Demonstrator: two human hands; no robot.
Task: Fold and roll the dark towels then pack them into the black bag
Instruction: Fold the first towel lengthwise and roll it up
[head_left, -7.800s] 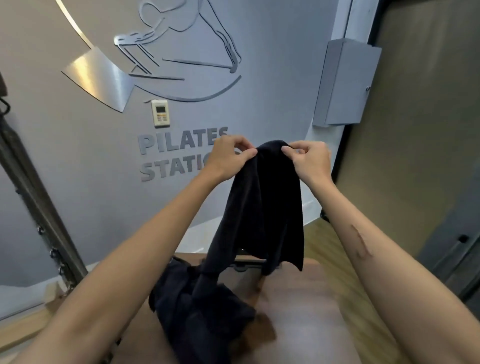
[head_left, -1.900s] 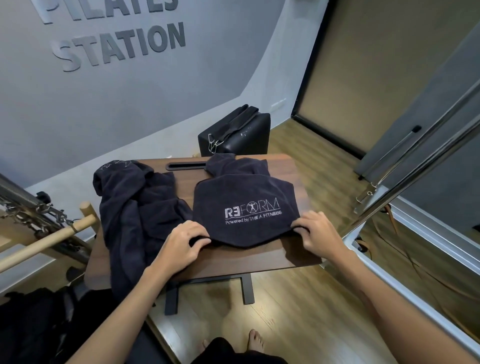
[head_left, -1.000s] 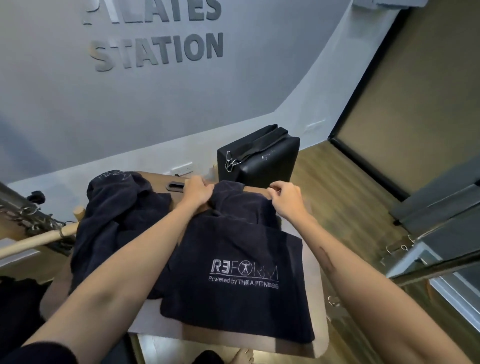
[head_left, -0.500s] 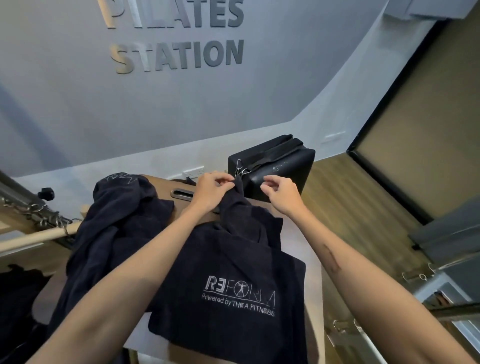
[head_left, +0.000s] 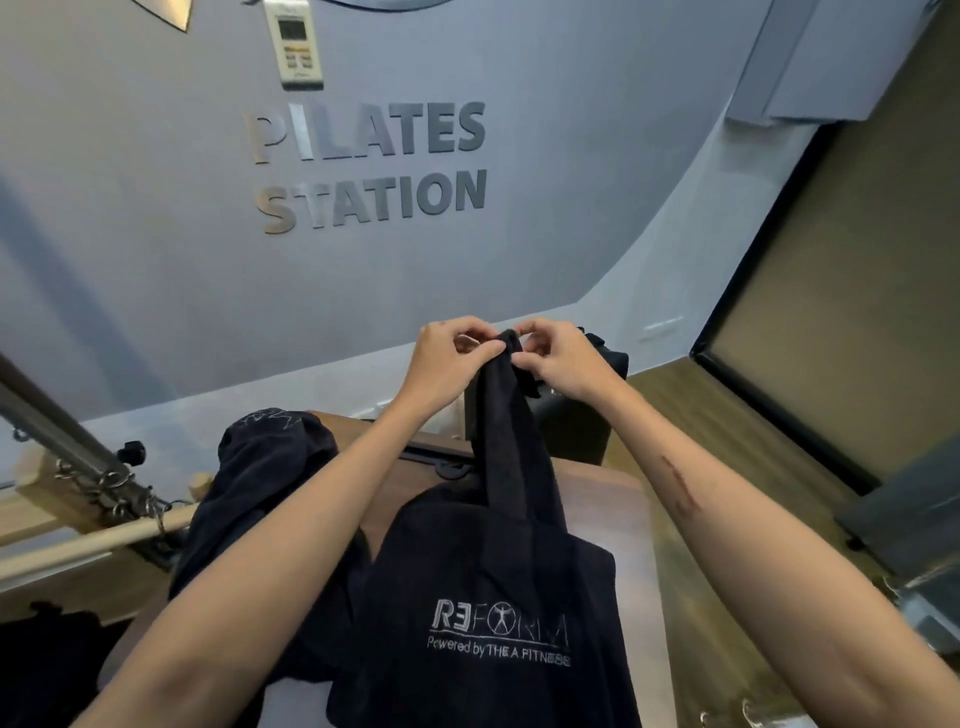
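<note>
As both hands, left hand (head_left: 451, 358) and right hand (head_left: 558, 361), pinch the towel (head_left: 498, 587) by one corner above the tabletop (head_left: 613, 499), finding its matching corner would square the fold.

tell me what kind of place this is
Most likely a pilates studio. The wall lettering reads PILATES STATION, the dark towel on the wooden table carries a fitness logo, and a frame with a wooden bar and chains stands at left.
</note>
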